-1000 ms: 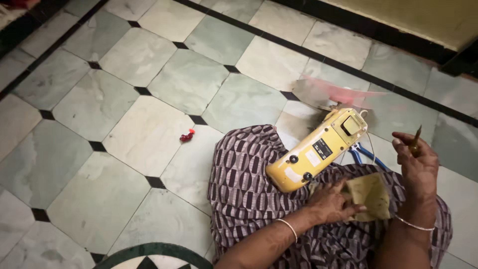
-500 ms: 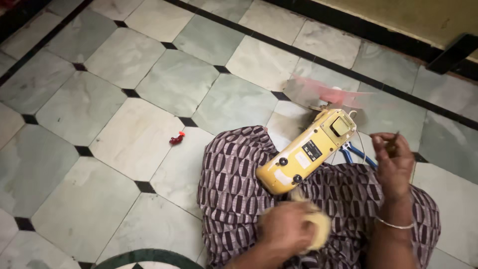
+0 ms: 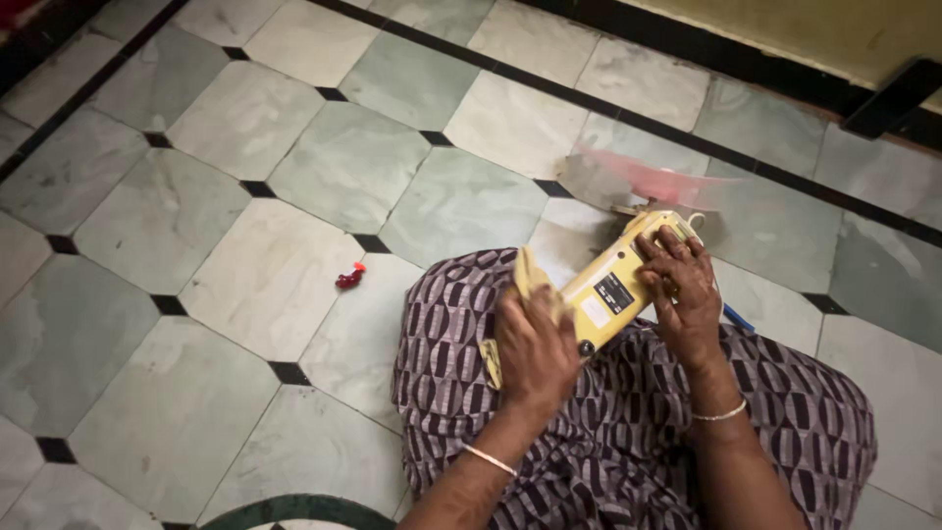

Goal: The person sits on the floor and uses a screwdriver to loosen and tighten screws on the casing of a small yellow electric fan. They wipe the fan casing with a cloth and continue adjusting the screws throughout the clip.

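A yellow hand-held device [image 3: 613,285] with a dark label lies tilted across my lap, on a purple patterned garment [image 3: 628,432]. My right hand [image 3: 679,287] grips its upper end, fingers curled over the top. My left hand [image 3: 533,345] holds a folded yellowish cloth [image 3: 531,277] pressed against the device's lower end. A bangle sits on each wrist. A blue strip [image 3: 738,316] pokes out from under my right hand.
Pale green and cream floor tiles [image 3: 294,177] with black inlays surround me. A small red object [image 3: 349,277] lies on the floor to my left. A blurred pink and clear plastic piece [image 3: 648,182] rests beyond the device. A dark skirting [image 3: 785,79] runs along the wall.
My right hand has come down from holding a small tool in the air onto the device's top. My left hand has brought the cloth up from my lap to the device's lower end.
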